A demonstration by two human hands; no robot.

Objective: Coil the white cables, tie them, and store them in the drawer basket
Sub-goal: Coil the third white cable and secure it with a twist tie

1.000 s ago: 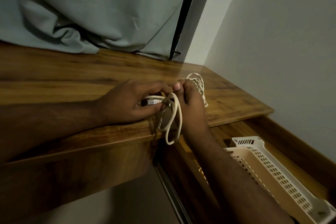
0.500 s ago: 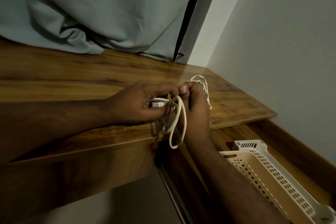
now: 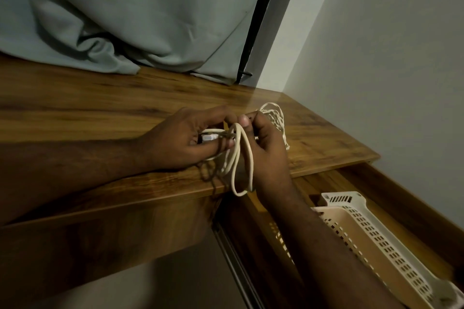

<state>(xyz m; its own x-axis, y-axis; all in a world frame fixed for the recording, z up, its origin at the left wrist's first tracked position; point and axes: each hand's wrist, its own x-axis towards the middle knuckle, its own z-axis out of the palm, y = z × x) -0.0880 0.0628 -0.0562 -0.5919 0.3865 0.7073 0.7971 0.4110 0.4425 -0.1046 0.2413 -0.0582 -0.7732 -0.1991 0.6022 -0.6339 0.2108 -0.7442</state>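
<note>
Two bare forearms are seen, entering from nine o'clock and five o'clock. No sleeve, watch or ring is worn. The left hand [image 3: 180, 143] and right hand [image 3: 266, 150] are ungloved; short, trimmed fingernails are shown on the fingers.

Looks like a home room, prob bedroom/study corner: wood-grain desk [image 3: 105, 110] w/ pulled-out drawer [image 3: 391, 190] holding a cream perforated plastic basket [image 3: 371, 241], grey-green curtain [image 3: 140, 12] draped onto desktop, plain painted walls [image 3: 391, 57]. Dim indoor lighting.
</note>
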